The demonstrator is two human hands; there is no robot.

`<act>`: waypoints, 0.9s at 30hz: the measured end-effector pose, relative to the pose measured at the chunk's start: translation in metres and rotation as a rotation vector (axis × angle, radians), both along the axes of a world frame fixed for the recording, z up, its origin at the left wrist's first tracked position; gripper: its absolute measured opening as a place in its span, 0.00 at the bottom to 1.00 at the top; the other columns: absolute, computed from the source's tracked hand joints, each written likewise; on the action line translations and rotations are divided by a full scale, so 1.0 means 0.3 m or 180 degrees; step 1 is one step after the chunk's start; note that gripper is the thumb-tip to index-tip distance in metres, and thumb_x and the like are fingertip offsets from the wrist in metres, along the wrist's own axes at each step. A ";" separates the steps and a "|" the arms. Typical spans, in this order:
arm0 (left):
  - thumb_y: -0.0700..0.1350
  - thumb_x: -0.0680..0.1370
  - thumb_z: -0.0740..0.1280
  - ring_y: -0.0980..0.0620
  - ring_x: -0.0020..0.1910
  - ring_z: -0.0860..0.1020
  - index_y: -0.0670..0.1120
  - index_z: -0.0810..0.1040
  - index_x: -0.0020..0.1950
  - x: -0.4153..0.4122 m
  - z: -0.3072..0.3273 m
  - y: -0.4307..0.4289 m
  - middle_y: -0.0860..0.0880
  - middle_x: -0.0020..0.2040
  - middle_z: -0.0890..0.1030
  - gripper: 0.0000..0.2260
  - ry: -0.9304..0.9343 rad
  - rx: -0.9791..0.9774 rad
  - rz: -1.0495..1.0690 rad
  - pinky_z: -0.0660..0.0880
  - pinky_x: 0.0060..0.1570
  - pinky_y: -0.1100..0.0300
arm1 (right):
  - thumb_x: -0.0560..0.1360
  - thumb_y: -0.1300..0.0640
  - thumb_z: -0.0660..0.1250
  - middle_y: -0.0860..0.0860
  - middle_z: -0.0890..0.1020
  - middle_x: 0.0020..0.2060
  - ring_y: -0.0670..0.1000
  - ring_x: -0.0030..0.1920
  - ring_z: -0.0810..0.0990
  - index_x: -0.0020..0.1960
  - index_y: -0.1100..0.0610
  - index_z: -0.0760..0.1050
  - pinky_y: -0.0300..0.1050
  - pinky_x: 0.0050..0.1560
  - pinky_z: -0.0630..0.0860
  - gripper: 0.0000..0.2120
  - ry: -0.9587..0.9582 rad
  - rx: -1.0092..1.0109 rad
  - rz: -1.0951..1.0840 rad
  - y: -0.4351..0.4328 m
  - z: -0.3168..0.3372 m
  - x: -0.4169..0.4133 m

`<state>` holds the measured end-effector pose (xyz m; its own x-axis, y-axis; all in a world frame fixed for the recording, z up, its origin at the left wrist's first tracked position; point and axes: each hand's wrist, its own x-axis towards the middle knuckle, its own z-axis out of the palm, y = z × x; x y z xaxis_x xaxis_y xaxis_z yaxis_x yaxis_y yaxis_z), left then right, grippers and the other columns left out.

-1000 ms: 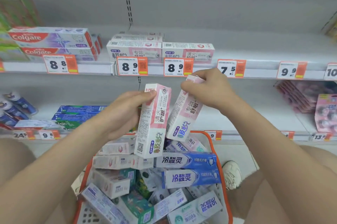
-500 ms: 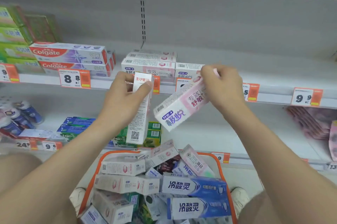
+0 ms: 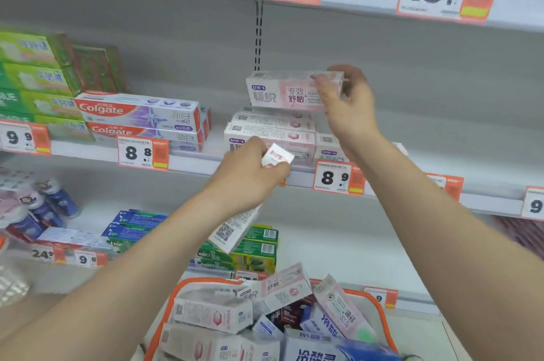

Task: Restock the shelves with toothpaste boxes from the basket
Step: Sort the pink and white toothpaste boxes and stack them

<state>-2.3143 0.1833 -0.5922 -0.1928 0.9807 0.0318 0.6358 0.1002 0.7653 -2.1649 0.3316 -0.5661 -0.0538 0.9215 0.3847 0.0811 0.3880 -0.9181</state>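
My right hand [image 3: 347,104] grips a pink-and-white toothpaste box [image 3: 282,93] by its right end, held level just above the stack of matching boxes [image 3: 270,132] on the middle shelf [image 3: 194,162]. My left hand [image 3: 250,175] holds a second white-and-pink toothpaste box [image 3: 235,228] upright in front of the shelf edge, its top flap showing above my fingers and its QR-code end hanging below. At the bottom stands the orange-rimmed basket [image 3: 173,296], filled with several toothpaste boxes.
Colgate boxes [image 3: 138,113] and green boxes [image 3: 38,78] fill the middle shelf's left. Price tags 8.8 [image 3: 142,153] and 8.9 [image 3: 335,178] hang on its edge. The shelf right of the pink stack is bare. Blue and green boxes [image 3: 247,249] lie on the lower shelf.
My right hand has lifted its box from a tilt in front of the shelf to level above the pink stack. My left hand rose slightly with its box. The view tilted upward.
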 end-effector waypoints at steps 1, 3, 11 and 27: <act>0.55 0.82 0.69 0.56 0.42 0.78 0.52 0.75 0.52 -0.001 -0.002 0.005 0.54 0.43 0.81 0.08 -0.0045 -0.0034 -0.0032 0.70 0.33 0.61 | 0.79 0.48 0.73 0.51 0.84 0.51 0.46 0.48 0.84 0.62 0.51 0.75 0.40 0.44 0.80 0.15 -0.0149 0.0085 -0.0038 0.040 0.002 -0.035; 0.55 0.82 0.68 0.57 0.39 0.76 0.51 0.74 0.51 -0.008 -0.009 0.019 0.54 0.43 0.80 0.08 -0.0112 -0.0112 -0.0066 0.69 0.32 0.61 | 0.79 0.47 0.71 0.50 0.83 0.49 0.47 0.45 0.83 0.62 0.49 0.75 0.41 0.42 0.79 0.14 -0.0375 0.0205 -0.0131 0.116 0.001 -0.104; 0.56 0.81 0.66 0.48 0.47 0.79 0.49 0.74 0.57 -0.019 -0.021 0.043 0.51 0.47 0.80 0.11 0.0031 -0.0211 -0.0086 0.72 0.38 0.56 | 0.85 0.46 0.62 0.49 0.79 0.54 0.52 0.47 0.84 0.71 0.50 0.66 0.46 0.37 0.83 0.17 -0.1980 -0.0221 0.0320 0.282 -0.016 -0.142; 0.54 0.84 0.68 0.31 0.57 0.84 0.37 0.82 0.60 -0.067 0.059 0.010 0.34 0.56 0.86 0.20 -0.1987 -0.0407 -0.0391 0.78 0.62 0.33 | 0.75 0.60 0.56 0.58 0.87 0.49 0.50 0.50 0.83 0.60 0.56 0.84 0.45 0.51 0.77 0.22 -0.1036 -0.0148 0.1442 0.016 0.031 -0.053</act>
